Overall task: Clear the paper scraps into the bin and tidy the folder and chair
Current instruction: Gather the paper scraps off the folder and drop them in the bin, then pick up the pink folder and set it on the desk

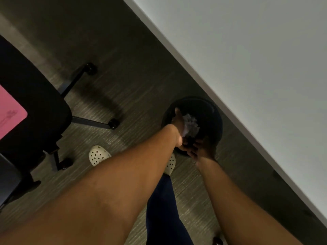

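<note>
A round black bin (210,110) stands on the floor against the wall. My left hand (178,124) reaches over its opening and holds a bunch of white paper scraps (191,125) against the palm. My right hand (199,148) is at the bin's near rim, in shadow, with its fingers curled toward the scraps; whether it grips anything is unclear. The black office chair (35,103) stands to the left on its castors. A pink folder (10,114) lies on its seat, cut off by the frame's left edge.
A pale wall (256,59) with a baseboard runs diagonally behind the bin. My feet in white perforated clogs (98,154) stand on the grey striped carpet between chair and bin. Chair legs with castors (113,123) stick out toward the bin.
</note>
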Demonstrator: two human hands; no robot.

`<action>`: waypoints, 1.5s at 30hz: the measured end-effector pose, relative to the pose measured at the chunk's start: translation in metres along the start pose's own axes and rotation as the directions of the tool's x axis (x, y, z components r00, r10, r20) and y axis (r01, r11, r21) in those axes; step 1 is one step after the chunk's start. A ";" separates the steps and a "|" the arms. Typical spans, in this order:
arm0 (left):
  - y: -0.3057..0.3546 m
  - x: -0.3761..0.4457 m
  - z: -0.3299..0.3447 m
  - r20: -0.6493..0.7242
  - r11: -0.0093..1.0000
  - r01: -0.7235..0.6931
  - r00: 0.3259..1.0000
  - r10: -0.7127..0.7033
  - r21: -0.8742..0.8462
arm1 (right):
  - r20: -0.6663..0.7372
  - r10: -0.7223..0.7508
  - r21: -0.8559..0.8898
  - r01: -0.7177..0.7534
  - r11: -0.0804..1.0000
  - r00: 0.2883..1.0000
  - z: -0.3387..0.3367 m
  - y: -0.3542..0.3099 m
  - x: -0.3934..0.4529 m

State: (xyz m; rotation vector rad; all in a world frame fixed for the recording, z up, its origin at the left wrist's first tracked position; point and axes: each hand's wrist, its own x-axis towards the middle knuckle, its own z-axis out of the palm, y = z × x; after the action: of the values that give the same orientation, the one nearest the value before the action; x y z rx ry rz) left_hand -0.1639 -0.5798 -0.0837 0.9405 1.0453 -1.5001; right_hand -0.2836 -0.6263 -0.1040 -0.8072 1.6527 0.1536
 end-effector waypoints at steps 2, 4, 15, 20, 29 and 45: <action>0.003 0.018 -0.017 0.031 0.999 0.013 0.999 -0.014 0.031 | -0.007 -0.009 0.001 0.009 1.000 1.000 0.003 0.004 0.001; 0.001 0.032 -0.037 0.037 0.995 -0.024 0.999 0.021 0.095 | -0.014 -0.016 0.005 0.016 1.000 1.000 0.004 0.007 0.000; 0.023 -0.072 -0.126 -0.148 0.733 -0.421 0.807 0.571 0.534 | -0.006 -0.097 -0.111 0.095 0.989 0.995 0.057 0.036 -0.040; 0.060 -0.141 -0.174 -0.129 0.563 -0.615 0.604 0.787 0.553 | 0.216 -0.287 -0.182 0.327 0.927 0.933 0.133 0.033 -0.096; 0.165 -0.248 -0.352 -0.546 0.548 -0.745 0.298 0.783 0.380 | 0.648 -0.282 -0.270 0.560 0.783 0.707 0.304 0.024 -0.200; 0.154 -0.232 -0.555 -0.876 0.821 -0.449 0.152 0.458 0.352 | 0.768 -0.224 -0.497 0.779 0.382 0.600 0.457 0.085 -0.197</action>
State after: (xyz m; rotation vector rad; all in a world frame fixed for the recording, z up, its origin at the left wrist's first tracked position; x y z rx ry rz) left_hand 0.0467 0.0040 -0.0612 2.0736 1.3363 -0.2487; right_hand 0.0456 -0.2446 -0.0726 -1.7819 0.5268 0.6738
